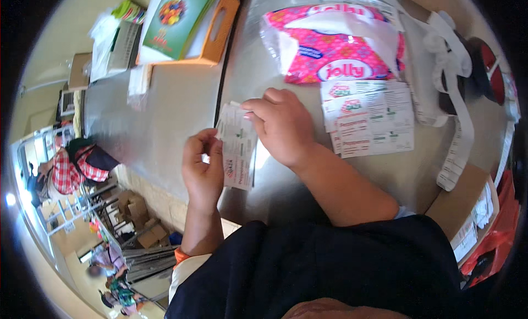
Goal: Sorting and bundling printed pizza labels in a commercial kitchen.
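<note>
A small sheaf of printed white labels (238,148) is held over the metal table (284,195). My left hand (203,164) grips its left edge between thumb and fingers. At the top right corner, the thumb and fingertips of my right hand (285,127) pinch the same sheaf. To the right of that hand, more printed labels (377,117) lie overlapped on the table. Just beyond them sits a pink patterned plastic packet (342,47) bearing writing, with white showing through its wrapping.
Long white label strips (456,133) trail along the right side near a dark red round object (486,69). An open cardboard box (458,207) holds papers. An orange plastic basket (220,28) contains a green printed box (177,22). Several people are at left, including one in a checked shirt (62,170).
</note>
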Motion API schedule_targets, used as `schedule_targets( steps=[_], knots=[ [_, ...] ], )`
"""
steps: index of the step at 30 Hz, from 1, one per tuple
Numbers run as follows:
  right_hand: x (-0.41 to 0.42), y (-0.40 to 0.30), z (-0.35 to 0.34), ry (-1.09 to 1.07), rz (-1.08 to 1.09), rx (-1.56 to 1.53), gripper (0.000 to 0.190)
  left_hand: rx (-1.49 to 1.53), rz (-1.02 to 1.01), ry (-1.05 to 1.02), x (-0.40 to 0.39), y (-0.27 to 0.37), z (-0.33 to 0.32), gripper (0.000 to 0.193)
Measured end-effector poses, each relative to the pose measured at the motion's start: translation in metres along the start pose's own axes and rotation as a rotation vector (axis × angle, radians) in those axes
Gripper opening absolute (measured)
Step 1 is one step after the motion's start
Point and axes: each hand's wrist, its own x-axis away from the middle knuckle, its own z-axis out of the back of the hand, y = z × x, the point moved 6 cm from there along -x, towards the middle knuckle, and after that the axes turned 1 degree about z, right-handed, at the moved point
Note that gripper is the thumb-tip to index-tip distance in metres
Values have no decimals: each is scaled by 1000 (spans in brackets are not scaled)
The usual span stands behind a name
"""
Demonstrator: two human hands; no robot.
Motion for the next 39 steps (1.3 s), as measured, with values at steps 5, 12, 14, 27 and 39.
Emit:
schedule_targets(
  steps=[5, 12, 14, 27, 39],
  knots=[
    [7, 1, -12, -75, 88, 203, 21, -166, -168, -85, 21, 2, -13, 20],
    [9, 0, -12, -86, 95, 259, 22, -254, -235, -39, 11, 6, -36, 23],
    [9, 0, -14, -92, 93, 268, 22, -312, -253, -29, 11, 4, -39, 25],
    [11, 3, -15, -103, 44, 245, 7, -394, -330, -11, 13, 7, -45, 26],
    [12, -1, -11, -47, 24, 316, 22, -384, -327, 15, 17, 6, -45, 17]
  ],
)
